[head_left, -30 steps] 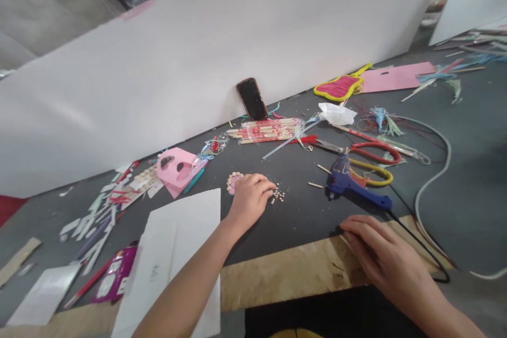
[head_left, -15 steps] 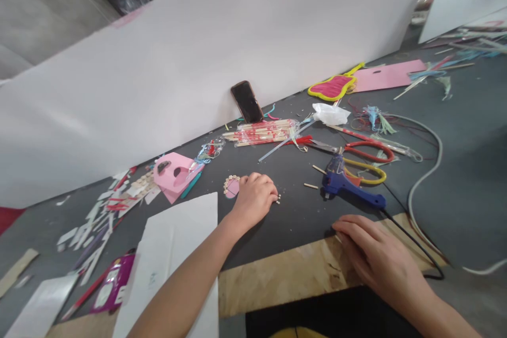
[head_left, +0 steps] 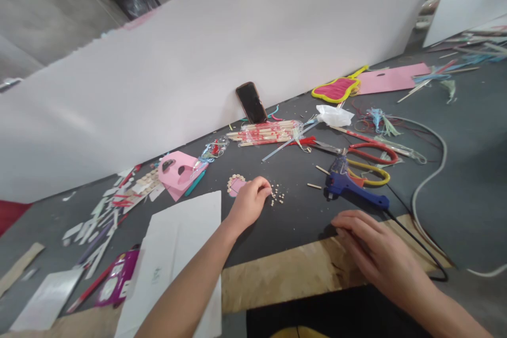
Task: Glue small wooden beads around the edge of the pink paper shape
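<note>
My left hand [head_left: 250, 202] is over the dark table with thumb and fingers pinched together, and whatever is between the fingertips is too small to make out. Right beside those fingertips lies a loose scatter of tiny pale pieces [head_left: 277, 195]. Partly behind the hand is a small pink shape [head_left: 236, 185] edged with similar pale bits along its top and left. My right hand [head_left: 368, 240] rests at the table's front edge, its fingers loosely stretched out and nothing visible in them. Above it lies a blue glue gun [head_left: 352, 190], not touched.
Scissors [head_left: 370, 161] with red and yellow handles lie beyond the glue gun. A phone [head_left: 252, 103] leans on the white partition behind a bag of sticks [head_left: 269, 133]. White board [head_left: 186, 232] lies under my left forearm. Pink cutout [head_left: 180, 171] and scraps are leftward; a cable [head_left: 420, 185] curves rightward.
My left hand has shifted and its fingertips have drawn back left, uncovering more of the pale pieces. The right hand has stayed about where it was. The view has shifted slightly.
</note>
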### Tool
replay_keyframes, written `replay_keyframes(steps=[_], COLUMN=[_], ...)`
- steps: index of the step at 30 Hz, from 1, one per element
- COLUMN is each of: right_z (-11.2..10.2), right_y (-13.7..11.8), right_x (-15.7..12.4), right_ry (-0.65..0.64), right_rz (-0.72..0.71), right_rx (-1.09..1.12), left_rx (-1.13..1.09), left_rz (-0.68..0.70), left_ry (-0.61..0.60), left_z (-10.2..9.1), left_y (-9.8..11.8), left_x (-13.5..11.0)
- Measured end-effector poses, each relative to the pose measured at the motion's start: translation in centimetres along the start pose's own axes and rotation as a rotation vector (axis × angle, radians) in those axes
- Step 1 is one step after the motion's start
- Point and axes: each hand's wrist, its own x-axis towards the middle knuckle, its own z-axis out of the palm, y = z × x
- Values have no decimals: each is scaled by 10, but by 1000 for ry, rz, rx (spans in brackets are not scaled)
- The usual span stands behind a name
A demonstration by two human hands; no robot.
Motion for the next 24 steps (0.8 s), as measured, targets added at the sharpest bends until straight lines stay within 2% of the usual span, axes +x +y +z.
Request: replay_keyframes(steps=[4,8,12,14,17,24], right_z=[3,13,22,25,30,33], right_y=[-14,-26,-37,-41,-44,-46], right_x=[20,42,63,69,73,64], right_ry=[-47,-80,-87,-66,-40,-53], right_rz=[-32,-20,-15,-36,-70,-64], right_rx=[120,176,187,203,221,216], left_rx=[-258,-488,-960,-1088,-1091,-774], left_rz=[-98,-166,-308,-345,-341,-274], left_ry=[6,-12,-14,-19,-6,12], left_z=[0,-2,0,1,2,0], left_y=[1,18,37,42,43,41], left_x=[-7,-21,-35,-40,-44,-52])
